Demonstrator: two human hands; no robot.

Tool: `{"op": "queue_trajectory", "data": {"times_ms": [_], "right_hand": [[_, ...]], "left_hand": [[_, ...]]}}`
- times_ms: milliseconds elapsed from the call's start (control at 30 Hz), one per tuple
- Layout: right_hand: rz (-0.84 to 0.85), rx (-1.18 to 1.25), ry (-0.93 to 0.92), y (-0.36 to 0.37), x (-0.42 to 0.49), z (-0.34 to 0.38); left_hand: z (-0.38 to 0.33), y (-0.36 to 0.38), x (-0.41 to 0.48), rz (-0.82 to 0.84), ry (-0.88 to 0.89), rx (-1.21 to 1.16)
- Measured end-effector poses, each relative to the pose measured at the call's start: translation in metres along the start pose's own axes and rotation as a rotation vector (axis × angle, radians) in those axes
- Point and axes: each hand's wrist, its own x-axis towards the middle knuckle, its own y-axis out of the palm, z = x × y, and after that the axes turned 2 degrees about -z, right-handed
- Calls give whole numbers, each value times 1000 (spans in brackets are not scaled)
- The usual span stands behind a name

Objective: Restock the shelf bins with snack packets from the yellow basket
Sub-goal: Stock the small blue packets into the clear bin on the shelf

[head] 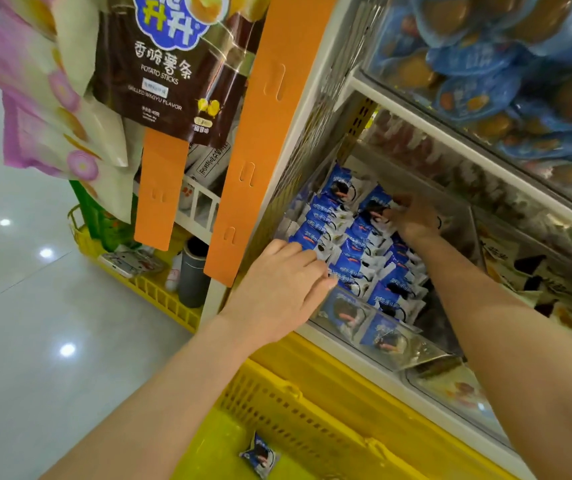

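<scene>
— Lots going on, so biggest first: what's the shelf unit (312, 98) holding?

— Clear-fronted bins on each level, plus an orange strip (260, 133) running down its left edge. The yellow basket (312, 410) sits right below the bins, closest to the camera. A second yellow basket (159, 292) stands further left with a grey cylinder (192, 275) in it.

— And the bin the arms reach into?

— That's the shelf bin (346, 317) at the left end of the lower level. It's packed with rows of blue-and-white snack packets (357, 244) standing on edge. A brown potato sticks bag (170, 74) hangs up top left, fwiw.

— Hands?

— Both are inside that bin. The left hand (277, 289) lies at the front left corner, fingers stretched out flat on the packets, gripping nothing. The right hand (412, 216) is deeper in, toward the back, fingers bent down onto the packets. It's blurry there, so I can't tell whether it's pinching one or just touching.

— Anything in the near basket?

— One lone packet (260, 457), same blue-and-white kind, lying on the basket floor near the bottom edge of the shot.
</scene>
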Motion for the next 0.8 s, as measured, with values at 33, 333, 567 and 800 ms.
{"op": "queue_trajectory", "data": {"times_ms": [33,333,567,800], "right_hand": [[-5,-25,-27,-2,-1,1],[26,-96,-446,-35,-115,5],[249,-124,-520,-61,-215,-37],[79,-71,-760,-48,-266,-78]], "left_hand": [[0,0,0,5,-3,1],[-5,-2,-1,56,-27,91],[-27,-12,-12,0,-138,-43],[-62,7,-89,-178,-255,-179]]}}
